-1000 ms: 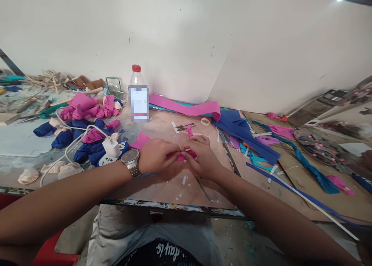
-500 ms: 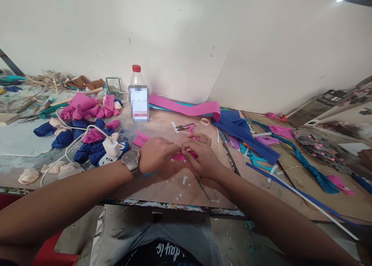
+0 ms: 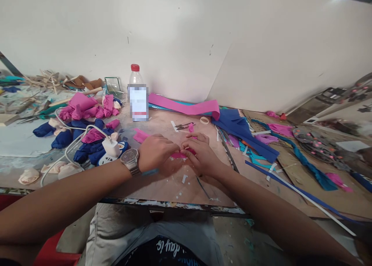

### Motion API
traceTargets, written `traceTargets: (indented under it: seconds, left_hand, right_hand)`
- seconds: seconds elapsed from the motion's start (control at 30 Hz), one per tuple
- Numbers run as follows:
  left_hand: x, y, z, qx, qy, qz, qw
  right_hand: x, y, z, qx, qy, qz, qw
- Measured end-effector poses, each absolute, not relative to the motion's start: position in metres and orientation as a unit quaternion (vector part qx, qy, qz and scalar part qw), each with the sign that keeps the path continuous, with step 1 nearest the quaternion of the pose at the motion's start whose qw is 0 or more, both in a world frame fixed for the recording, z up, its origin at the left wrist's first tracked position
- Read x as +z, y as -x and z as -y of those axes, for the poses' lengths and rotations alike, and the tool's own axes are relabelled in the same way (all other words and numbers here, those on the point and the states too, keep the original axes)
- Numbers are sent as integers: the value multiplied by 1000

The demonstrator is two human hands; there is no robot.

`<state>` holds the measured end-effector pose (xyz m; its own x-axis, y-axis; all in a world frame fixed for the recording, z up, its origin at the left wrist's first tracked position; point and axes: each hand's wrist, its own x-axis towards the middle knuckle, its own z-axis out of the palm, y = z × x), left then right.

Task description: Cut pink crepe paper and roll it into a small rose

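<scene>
A strip of pink crepe paper (image 3: 140,135) runs beneath my left hand (image 3: 157,152), and pink shows again between my fingers. My left hand, with a watch (image 3: 130,160) on its wrist, is closed, its fingertips pinching the paper. Close beside it, my right hand (image 3: 198,154) pinches the same pink paper between thumb and forefinger, other fingers bent loosely. The fingertips of both hands almost meet, and part of the paper is hidden under them. Just beyond lie scissors (image 3: 183,126), a small pink scrap (image 3: 191,127) and a tape ring (image 3: 204,120).
A red-capped bottle (image 3: 135,78) stands by the wall, behind a blurred phone (image 3: 138,103). To the left are crumpled pink and blue bundles (image 3: 83,103) and a power strip with a white charger (image 3: 111,146). Blue paper (image 3: 247,132) and a white stick (image 3: 314,202) lie rightward.
Both hands stay together on the pink paper, with only slight finger movement. Pink near the right fingertips has shifted a little. The view has moved slightly.
</scene>
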<state>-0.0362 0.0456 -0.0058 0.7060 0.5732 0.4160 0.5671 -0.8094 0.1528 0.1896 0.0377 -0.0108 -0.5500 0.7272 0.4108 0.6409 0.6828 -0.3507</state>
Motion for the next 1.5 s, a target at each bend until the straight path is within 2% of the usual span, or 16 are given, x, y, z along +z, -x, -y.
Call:
traceTargets:
  seconds: [0.23,0.33,0.47,0.63,0.97,1.1,1.33,1.5]
  left_hand:
    - [-7,35,-45,204,-915,-346,34]
    - [-1,35,-42,184,-893,-406,67]
    - [11,37,-38,221,-866,-419,158]
    - [16,40,-42,243,-845,-392,270]
    - [6,40,-52,220,-766,-360,485]
    - [6,41,-55,219,-750,-360,510]
    - [2,42,-58,223,-720,-365,547]
    - [2,41,-59,252,-700,-347,571]
  right_hand:
    - [-11,-190,-39,71,385,877,278]
    - [-9,-191,-39,54,379,870,311]
    - [-3,-194,-37,-6,354,863,361]
    - [-1,-194,-35,-22,327,891,315]
    - [-1,-199,-37,0,308,905,294]
    - [-1,-199,-38,7,291,912,289]
    - [5,-200,-39,-8,264,901,345]
    - [2,-200,-40,1,242,912,332]
